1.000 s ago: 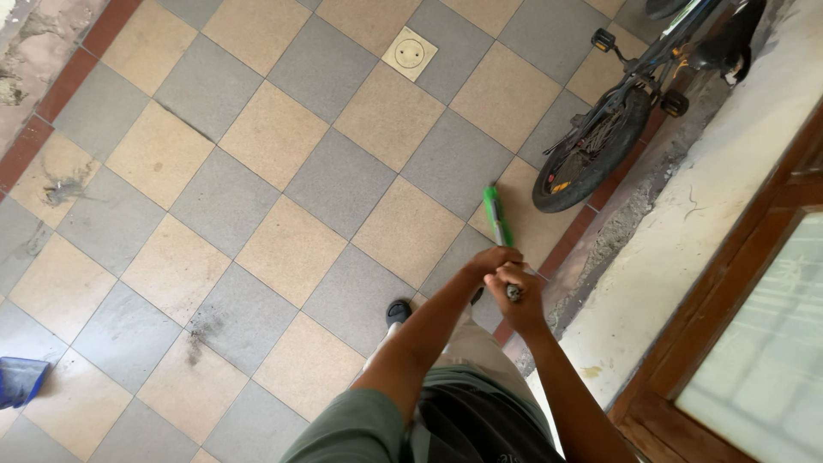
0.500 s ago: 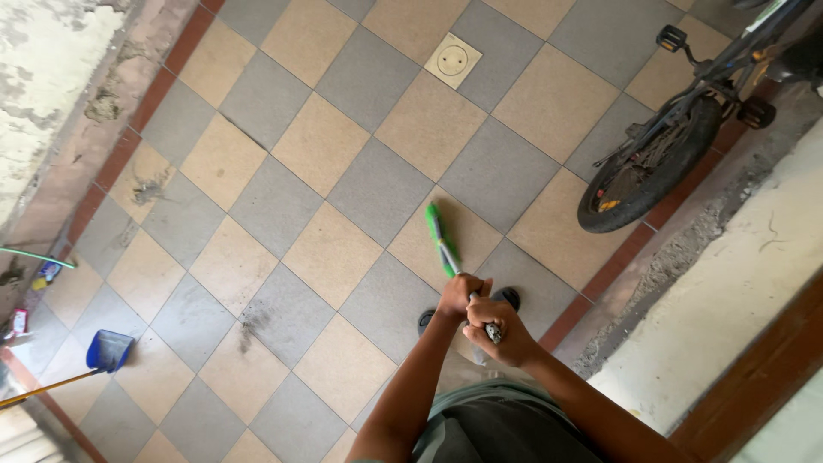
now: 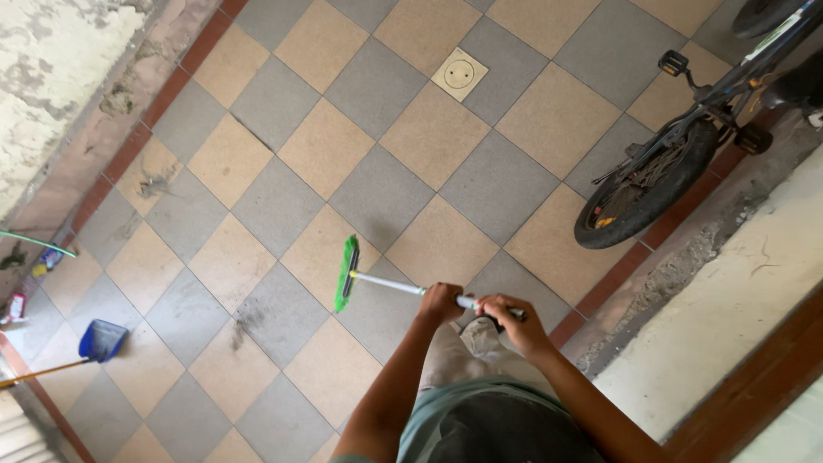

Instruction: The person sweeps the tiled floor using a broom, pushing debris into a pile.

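Observation:
I hold a broom with a green head (image 3: 346,273) and a pale handle (image 3: 390,285) in both hands. My left hand (image 3: 440,303) grips the handle further down. My right hand (image 3: 506,319) is closed around its dark upper end. The green head rests on the checkered grey and beige tile floor (image 3: 377,189), left of my hands. A small patch of dark dust (image 3: 244,321) lies on a grey tile to the left of the head.
A bicycle (image 3: 660,176) leans at the right by a red-brown tile border and a rough concrete ledge (image 3: 729,291). A blue dustpan (image 3: 101,340) with a long handle lies at the left. A square floor drain cover (image 3: 460,74) sits further ahead.
The green broom head has swung from the right, near the bicycle wheel, leftward across the tiles. The view has shifted left, bringing the dustpan and left wall into sight.

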